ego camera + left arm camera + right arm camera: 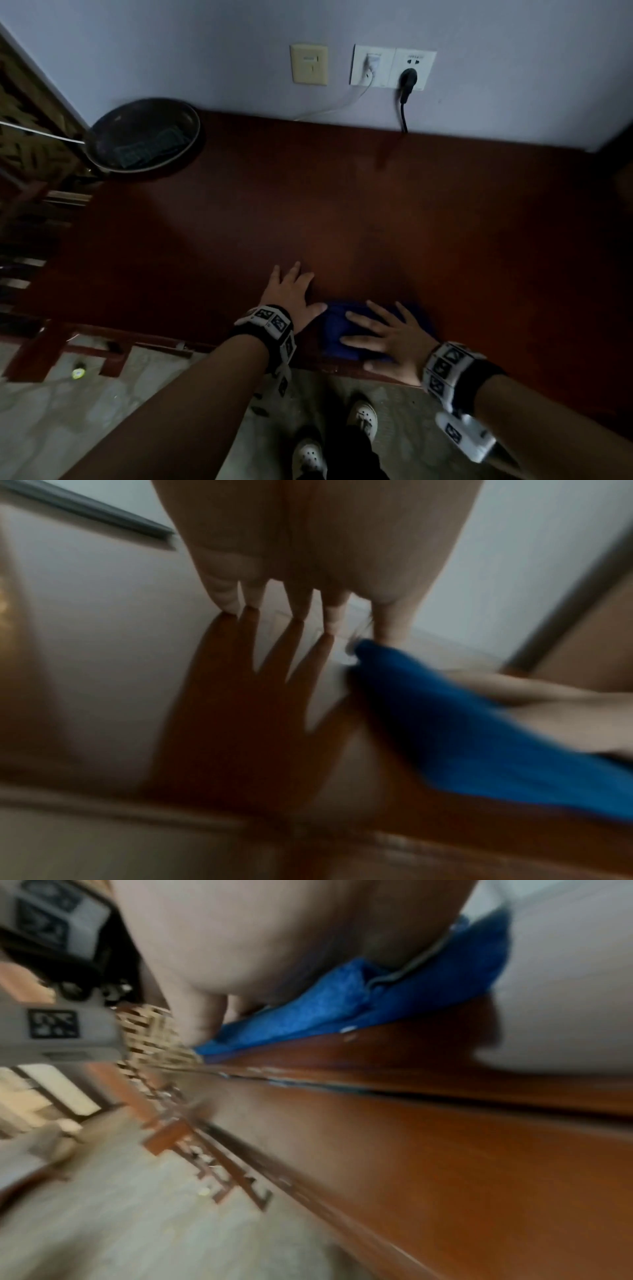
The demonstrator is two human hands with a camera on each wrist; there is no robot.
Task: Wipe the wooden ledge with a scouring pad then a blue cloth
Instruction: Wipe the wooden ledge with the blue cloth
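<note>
The blue cloth (pixel 337 329) lies folded on the dark red-brown wooden ledge (pixel 342 212), close to its front edge. My right hand (pixel 383 337) presses flat on the cloth with straight, spread fingers. My left hand (pixel 291 291) rests flat on the bare wood just left of the cloth, its thumb touching the cloth's edge. The left wrist view shows my left hand's fingertips (pixel 329 620) on the glossy wood beside the blue cloth (pixel 462 729). In the right wrist view the blue cloth (pixel 342 1007) bunches under my palm. A dark scouring pad (pixel 150 147) lies in a pan.
A black pan (pixel 144 135) sits at the ledge's far left corner. Wall sockets (pixel 392 66) hold a white plug and a black plug, whose cords hang to the ledge's back edge. A carved wooden screen (pixel 24 130) stands at left. The tiled floor (pixel 102 428) lies below.
</note>
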